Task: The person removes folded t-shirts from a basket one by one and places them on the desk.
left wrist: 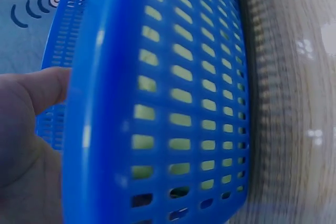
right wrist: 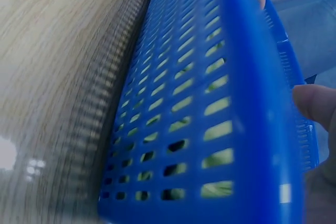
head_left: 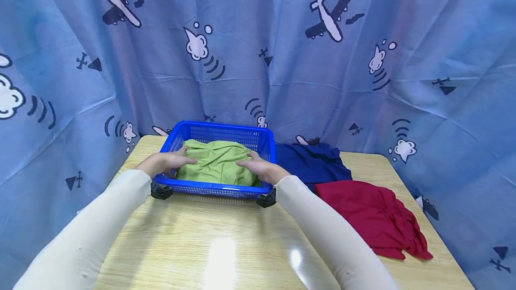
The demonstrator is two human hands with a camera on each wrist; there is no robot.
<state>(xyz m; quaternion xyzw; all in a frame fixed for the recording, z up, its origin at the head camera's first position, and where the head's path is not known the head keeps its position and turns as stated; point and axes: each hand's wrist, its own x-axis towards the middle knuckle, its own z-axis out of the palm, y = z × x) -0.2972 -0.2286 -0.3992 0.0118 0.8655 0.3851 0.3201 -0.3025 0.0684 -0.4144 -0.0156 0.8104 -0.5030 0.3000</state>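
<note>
A light green cloth (head_left: pixel 217 160) lies bunched inside a blue plastic basket (head_left: pixel 225 187) with perforated walls. My left hand (head_left: pixel 173 160) reaches over the near rim to the cloth's left side, thumb extended over the fabric. On the opposite side my right hand (head_left: pixel 260 166) touches the cloth's right part, its thumb pointing inward. Part of each hand's fingers is hidden down beside the cloth. Green fabric shows through the slots of the basket wall (left wrist: pixel 163 95) in the left wrist view. The right thumb (right wrist: pixel 315 100) appears straight beyond the rim in the right wrist view.
Right of the basket lies a dark blue cloth (head_left: pixel 312 164), and a red cloth (head_left: pixel 375 216) is spread nearer the table's right edge. The wooden table (head_left: pixel 181 245) is backed by a blue curtain (head_left: pixel 250 57) with airplane prints, close behind the basket.
</note>
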